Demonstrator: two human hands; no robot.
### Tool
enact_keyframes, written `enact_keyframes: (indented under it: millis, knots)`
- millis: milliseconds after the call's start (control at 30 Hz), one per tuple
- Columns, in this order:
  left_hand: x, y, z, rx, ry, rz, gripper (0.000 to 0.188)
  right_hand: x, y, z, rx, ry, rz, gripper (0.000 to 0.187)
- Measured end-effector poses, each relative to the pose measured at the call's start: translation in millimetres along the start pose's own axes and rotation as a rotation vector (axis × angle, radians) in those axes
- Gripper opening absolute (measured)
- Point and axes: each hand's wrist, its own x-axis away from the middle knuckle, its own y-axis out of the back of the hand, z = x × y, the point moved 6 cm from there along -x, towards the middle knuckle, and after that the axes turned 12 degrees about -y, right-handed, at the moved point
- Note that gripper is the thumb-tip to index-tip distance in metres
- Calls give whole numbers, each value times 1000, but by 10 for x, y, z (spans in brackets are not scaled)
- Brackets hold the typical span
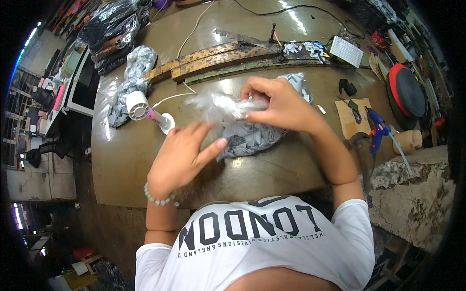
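Observation:
A clear plastic bag (255,140) full of grey flat pieces lies on the table in front of me. My right hand (279,104) pinches the gathered, crumpled neck of the bag between thumb and fingers. Beside the bag's left side is my left hand (182,153), its thumb and fingers apart and the fingertips blurred by motion; nothing shows in its grasp. Just beyond the left hand is a white-ended spool (149,112) with a purple-pink core. Behind my right hand, another clear bag of light pieces (297,85) is partly hidden.
Worn wooden bars (208,60) cross the table behind the bag. Grey-filled plastic bags (131,85) lie at the left. To the right are a blue glue gun (378,130), a piece of cardboard (350,119), a red-and-black roll (407,92) and a white tray (346,52).

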Motion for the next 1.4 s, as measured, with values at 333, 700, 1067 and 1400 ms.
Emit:
enact_keyframes:
  millis: [333, 700, 1067, 1400]
  knots:
    - [-189, 105, 190, 632, -344, -708, 36, 129, 9, 75, 24, -42, 361, 20]
    - [271, -314, 228, 1540, -95, -232, 88, 563, 215, 317, 107, -174, -237, 45]
    - [335, -671, 508, 1689, 336, -568, 17, 928, -314, -140, -818, -416, -482, 19]
    - [647, -594, 900, 1104, 367, -428, 19, 916, -542, -390, -1231, -399, -22, 28]
